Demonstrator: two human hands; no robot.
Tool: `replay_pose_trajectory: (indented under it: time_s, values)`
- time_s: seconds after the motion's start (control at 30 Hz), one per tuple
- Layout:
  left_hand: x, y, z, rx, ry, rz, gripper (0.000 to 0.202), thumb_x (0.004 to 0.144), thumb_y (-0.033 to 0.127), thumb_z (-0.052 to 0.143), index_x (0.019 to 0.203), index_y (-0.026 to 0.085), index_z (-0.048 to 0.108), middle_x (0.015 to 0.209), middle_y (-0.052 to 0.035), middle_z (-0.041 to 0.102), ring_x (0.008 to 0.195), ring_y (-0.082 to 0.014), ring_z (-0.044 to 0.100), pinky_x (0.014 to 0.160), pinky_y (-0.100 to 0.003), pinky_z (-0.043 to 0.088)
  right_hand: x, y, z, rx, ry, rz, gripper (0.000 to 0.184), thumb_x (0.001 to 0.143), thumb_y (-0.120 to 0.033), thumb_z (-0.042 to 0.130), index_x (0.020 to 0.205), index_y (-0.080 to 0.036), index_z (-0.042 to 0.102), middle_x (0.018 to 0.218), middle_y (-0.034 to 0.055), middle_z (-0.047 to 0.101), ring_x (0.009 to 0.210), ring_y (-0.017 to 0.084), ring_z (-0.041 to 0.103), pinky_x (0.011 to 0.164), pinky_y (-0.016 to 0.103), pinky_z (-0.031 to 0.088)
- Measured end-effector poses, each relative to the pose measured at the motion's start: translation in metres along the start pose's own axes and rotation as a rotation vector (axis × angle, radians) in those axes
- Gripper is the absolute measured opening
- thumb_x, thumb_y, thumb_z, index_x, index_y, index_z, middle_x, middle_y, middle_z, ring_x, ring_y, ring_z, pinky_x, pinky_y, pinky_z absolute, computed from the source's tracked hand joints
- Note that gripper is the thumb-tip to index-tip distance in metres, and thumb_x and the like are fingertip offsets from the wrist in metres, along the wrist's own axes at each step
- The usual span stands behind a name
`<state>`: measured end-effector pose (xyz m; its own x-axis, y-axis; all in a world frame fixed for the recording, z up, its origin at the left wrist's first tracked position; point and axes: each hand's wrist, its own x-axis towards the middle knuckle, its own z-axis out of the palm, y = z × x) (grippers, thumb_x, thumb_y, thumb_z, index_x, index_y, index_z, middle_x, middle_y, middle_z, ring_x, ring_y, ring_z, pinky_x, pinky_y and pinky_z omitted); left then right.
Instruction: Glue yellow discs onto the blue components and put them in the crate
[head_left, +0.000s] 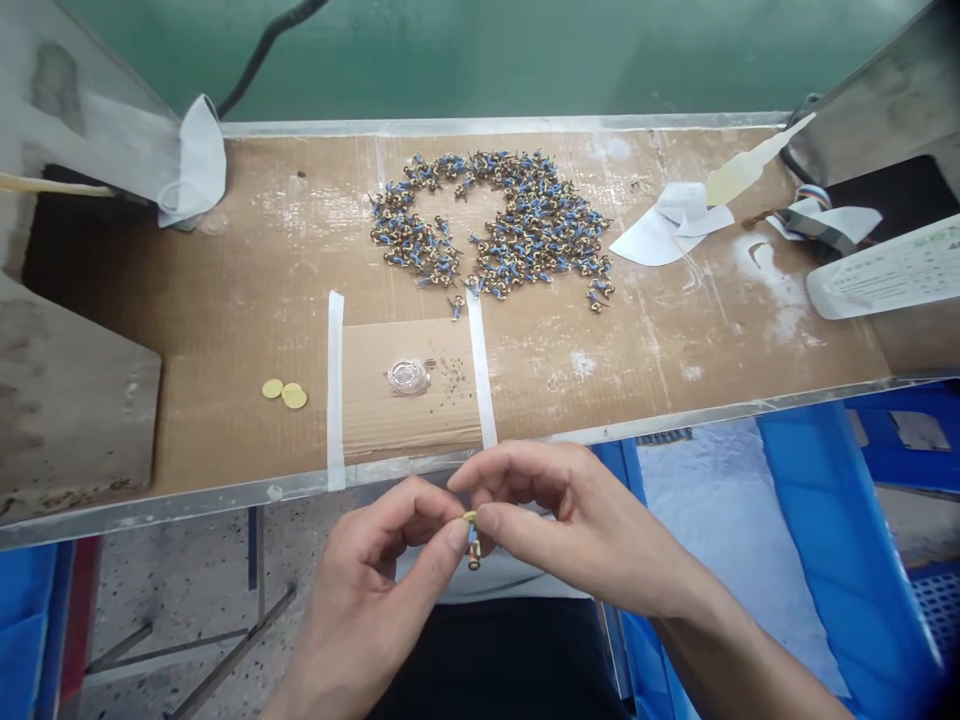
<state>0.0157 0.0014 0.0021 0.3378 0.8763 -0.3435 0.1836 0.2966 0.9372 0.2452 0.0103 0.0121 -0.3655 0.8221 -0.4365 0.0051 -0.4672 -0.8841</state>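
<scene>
In front of my body, below the bench edge, my left hand [397, 565] pinches a small painted figurine [474, 550] between thumb and fingertips. The figurine hangs upright, blue and brown with a yellowish piece at its top. From the other side my right hand [559, 520] closes on the same figurine, its thumb tip at the yellow top and its index finger arched above. Those fingertips partly hide the top. On the bench ahead lies a pile of similar blue and brown figurines [536, 235]. Several round yellow discs [271, 389] rest to the left.
A cardboard-covered bench [247, 290] has white tape strips [336, 390] around a cardboard patch holding a small clear dish [409, 376]. A paper piece with a pale-yellow plastic applicator [742, 175] lies right. Metal side panels [82, 390] flank the bench; a blue crate [832, 540] stands below right.
</scene>
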Motion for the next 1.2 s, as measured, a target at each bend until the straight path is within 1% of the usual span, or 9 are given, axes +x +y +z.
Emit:
replay_pose_trajectory:
  time_s: [0.13, 0.27, 0.4, 0.57, 0.63, 0.77, 0.87, 0.97, 1.2]
  values:
    - [-0.003, -0.001, -0.002, 0.129, -0.021, 0.031, 0.021, 0.115, 0.031, 0.072, 0.095, 0.027, 0.078, 0.083, 0.0023, 0.076, 0.075, -0.0158, 0.074, 0.071, -0.026, 0.055, 0.001, -0.003, -0.002, -0.072, -0.012, -0.047, 0.026, 0.100, -0.011, 0.075, 0.116, -0.027, 0.087, 0.089, -0.0061, 0.077, 0.082, 0.010, 0.067, 0.073, 0.022, 0.049]
    - [-0.004, 0.000, -0.005, 0.265, -0.057, 0.091, 0.022, 0.116, 0.028, 0.067, 0.095, 0.026, 0.074, 0.090, -0.0002, 0.079, 0.084, -0.0196, 0.078, 0.078, -0.031, 0.058, 0.001, -0.005, -0.004, -0.150, -0.022, -0.098, 0.029, 0.095, -0.008, 0.074, 0.113, -0.026, 0.087, 0.087, -0.0068, 0.074, 0.081, 0.010, 0.066, 0.074, 0.022, 0.051]
    - [-0.004, 0.000, -0.004, 0.314, -0.069, 0.144, 0.018, 0.115, 0.023, 0.067, 0.098, 0.026, 0.073, 0.092, 0.0014, 0.077, 0.090, -0.0185, 0.080, 0.082, -0.030, 0.058, 0.002, -0.006, -0.004, -0.228, -0.026, -0.148, 0.032, 0.093, -0.007, 0.073, 0.114, -0.026, 0.086, 0.086, -0.0062, 0.073, 0.080, 0.011, 0.065, 0.073, 0.022, 0.050]
    - [-0.003, -0.003, -0.001, 0.320, -0.037, 0.125, 0.017, 0.114, 0.023, 0.070, 0.098, 0.026, 0.076, 0.091, 0.0018, 0.078, 0.087, -0.0182, 0.080, 0.081, -0.030, 0.057, 0.005, -0.003, -0.003, -0.245, -0.032, -0.158, 0.036, 0.091, -0.007, 0.074, 0.120, -0.027, 0.083, 0.089, -0.0063, 0.073, 0.081, 0.011, 0.066, 0.076, 0.024, 0.052]
    - [-0.002, -0.003, 0.001, 0.271, -0.037, 0.095, 0.020, 0.114, 0.024, 0.069, 0.095, 0.026, 0.076, 0.089, 0.0018, 0.079, 0.085, -0.0177, 0.079, 0.080, -0.029, 0.057, 0.005, -0.001, -0.003, -0.215, -0.032, -0.148, 0.036, 0.091, -0.008, 0.075, 0.121, -0.027, 0.082, 0.089, -0.0063, 0.073, 0.082, 0.011, 0.066, 0.077, 0.024, 0.053]
    - [0.001, -0.002, 0.002, 0.113, -0.032, -0.019, 0.026, 0.113, 0.031, 0.072, 0.088, 0.025, 0.077, 0.080, 0.0017, 0.077, 0.073, -0.0156, 0.072, 0.070, -0.027, 0.054, 0.006, 0.003, -0.006, -0.038, -0.039, -0.070, 0.034, 0.093, -0.011, 0.075, 0.123, -0.025, 0.079, 0.091, -0.0048, 0.076, 0.083, 0.012, 0.069, 0.077, 0.024, 0.055]
    - [0.002, -0.006, 0.002, -0.068, -0.063, -0.144, 0.025, 0.112, 0.038, 0.078, 0.091, 0.024, 0.081, 0.086, -0.0020, 0.084, 0.080, -0.0189, 0.079, 0.077, -0.028, 0.059, 0.007, 0.008, -0.008, 0.139, -0.082, -0.004, 0.031, 0.098, -0.015, 0.073, 0.127, -0.023, 0.078, 0.094, -0.0021, 0.079, 0.084, 0.013, 0.074, 0.079, 0.026, 0.058]
    - [0.002, -0.011, 0.002, -0.275, -0.103, -0.244, 0.027, 0.109, 0.044, 0.083, 0.094, 0.022, 0.082, 0.088, -0.0059, 0.088, 0.084, -0.0233, 0.084, 0.086, -0.033, 0.063, 0.006, 0.013, -0.009, 0.213, -0.101, 0.019, 0.030, 0.100, -0.014, 0.070, 0.128, -0.021, 0.079, 0.097, -0.0008, 0.081, 0.083, 0.012, 0.073, 0.078, 0.023, 0.058]
    - [0.003, -0.004, 0.009, -0.499, -0.088, -0.326, 0.028, 0.106, 0.042, 0.087, 0.090, 0.020, 0.082, 0.083, -0.0057, 0.084, 0.081, -0.0234, 0.082, 0.086, -0.036, 0.066, 0.002, 0.014, -0.009, 0.264, -0.077, 0.032, 0.026, 0.103, -0.020, 0.076, 0.128, -0.022, 0.080, 0.097, 0.0000, 0.081, 0.085, 0.013, 0.077, 0.082, 0.025, 0.062]
